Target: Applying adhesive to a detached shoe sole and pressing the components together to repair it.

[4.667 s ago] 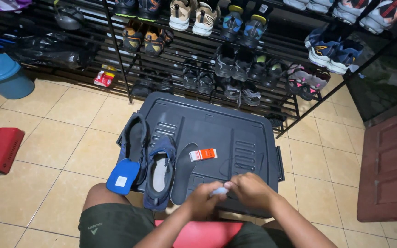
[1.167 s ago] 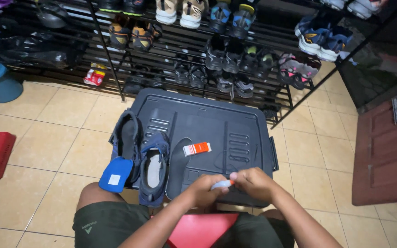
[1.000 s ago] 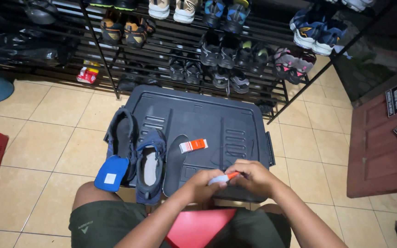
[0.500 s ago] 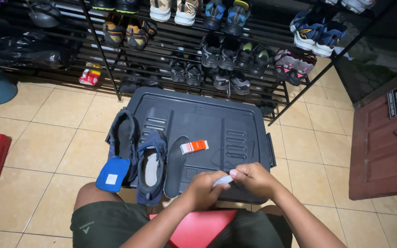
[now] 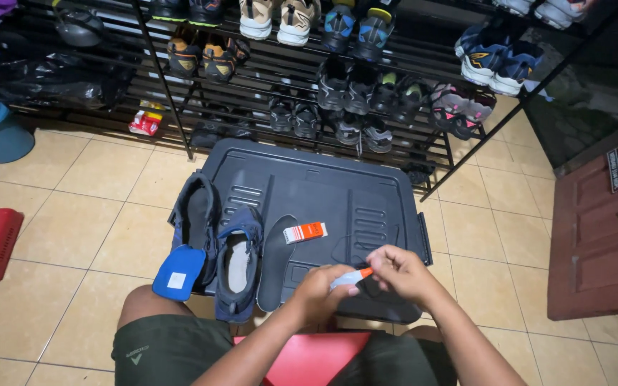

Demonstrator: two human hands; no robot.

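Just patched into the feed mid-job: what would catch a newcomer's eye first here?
Both hands meet low in the middle: the left hand holds a small tube and the right hand pinches its orange tip. They work over a dark plastic lid, with two dark shoes and an orange-and-white box on it. Behind stands a full shoe rack.

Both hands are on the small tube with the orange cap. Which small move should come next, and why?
Probably twist the orange cap off with the right hand while the left hand steadies the small tube. The cap seems to sit on the tube yet, and the right fingertips already pinch it. The dark insole and two blue shoes lie ready on the grey lid.
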